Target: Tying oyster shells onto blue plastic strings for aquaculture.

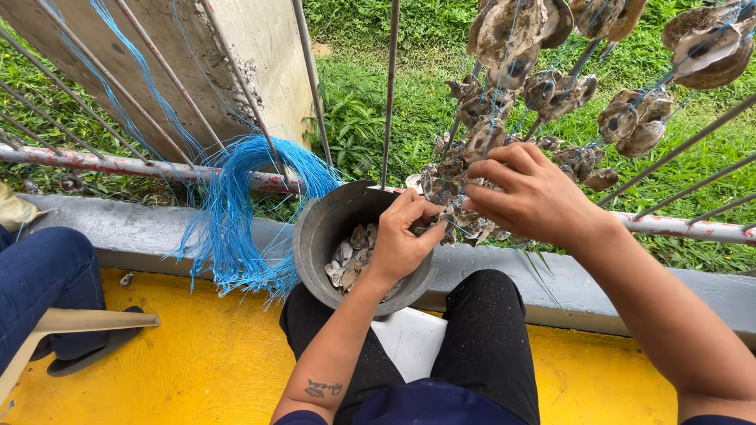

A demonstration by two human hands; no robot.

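Left hand (402,240): fingers pinching an oyster shell (435,228) over the grey bucket (315,236).
Right hand (528,193): fingers gripping the shell string (465,212) by the railing (142,167).
Handling: shells looking stiff, rough, sharp-edged; hold at rims.

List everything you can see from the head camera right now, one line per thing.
oyster shells on strings: many, grey-brown, hanging on blue line across the railing, upper right
loose shells: a pile, grey, inside the bucket
bucket: one, dark grey, between the knees against the kerb
blue twine bundle: one, bright blue, draped over the rail, left of the bucket
metal railing: one, grey with red patches, along the kerb
white sheet: one, white, on the yellow floor
another person's leg: one, blue trousers, far left
left hand: over the bucket, pinching a shell
right hand: gripping the shell cluster at the rail
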